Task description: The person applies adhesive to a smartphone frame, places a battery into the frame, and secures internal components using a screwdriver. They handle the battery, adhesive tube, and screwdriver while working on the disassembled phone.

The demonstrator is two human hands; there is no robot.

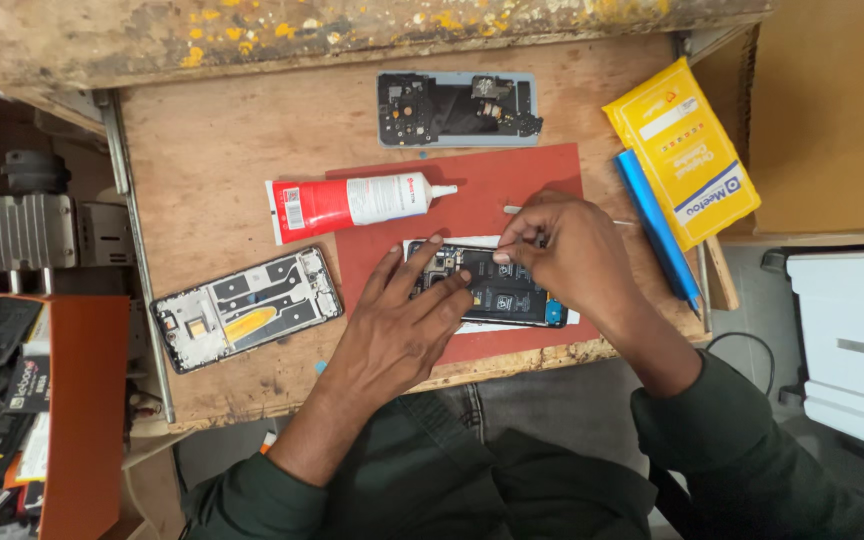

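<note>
Hands at work on an opened phone (487, 285), which lies on a red mat (512, 180) at the front of the wooden surface (212, 160). Left hand (402, 320) rests flat, fingers (452, 300) spread, pressing the phone's left half. Right hand (562, 250) has its fingers pinched shut on a thin metal tool (514, 210) above the phone's upper edge. Red-and-white glue tube (352, 203), a second opened phone (247, 308) and a yellow packet (684, 150) lie nearby.
</note>
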